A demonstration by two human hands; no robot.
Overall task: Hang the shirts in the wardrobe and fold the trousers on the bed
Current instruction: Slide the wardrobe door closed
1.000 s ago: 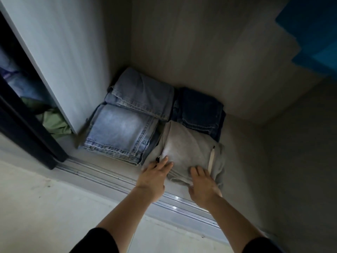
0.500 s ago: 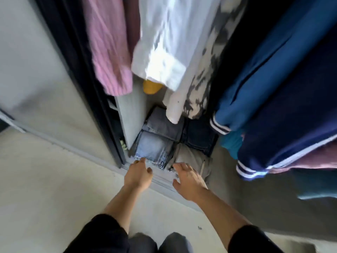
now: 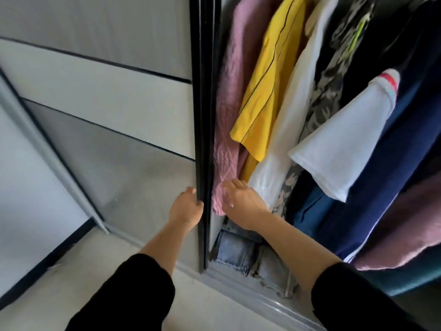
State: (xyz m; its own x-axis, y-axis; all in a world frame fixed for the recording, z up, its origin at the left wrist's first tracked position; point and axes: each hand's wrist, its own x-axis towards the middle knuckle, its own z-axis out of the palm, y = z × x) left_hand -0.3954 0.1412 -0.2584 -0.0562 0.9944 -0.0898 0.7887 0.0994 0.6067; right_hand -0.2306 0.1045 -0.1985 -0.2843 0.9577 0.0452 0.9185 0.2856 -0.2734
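Note:
Shirts hang in the open wardrobe: a pink knit top (image 3: 229, 111), a yellow shirt (image 3: 265, 87), a white shirt (image 3: 286, 130), a patterned one (image 3: 327, 101), a white sleeve (image 3: 346, 144) and dark blue garments (image 3: 386, 177). Folded jeans (image 3: 235, 253) and grey trousers (image 3: 274, 273) lie on the wardrobe floor below. My left hand (image 3: 186, 206) grips the black edge of the sliding door (image 3: 202, 139), fingers curled round it. My right hand (image 3: 243, 201) reaches in with straight fingers, touching the pink top's hem.
The grey sliding door panels (image 3: 95, 96) fill the left half. A metal floor track (image 3: 250, 290) runs along the wardrobe's front. Pale floor (image 3: 83, 283) lies below, with a black skirting strip (image 3: 47, 261) at the left.
My view has risen from the folded trousers on the wardrobe floor to the hanging shirts. Both hands left the grey trousers; the left took the door edge, the right rose to the pink top.

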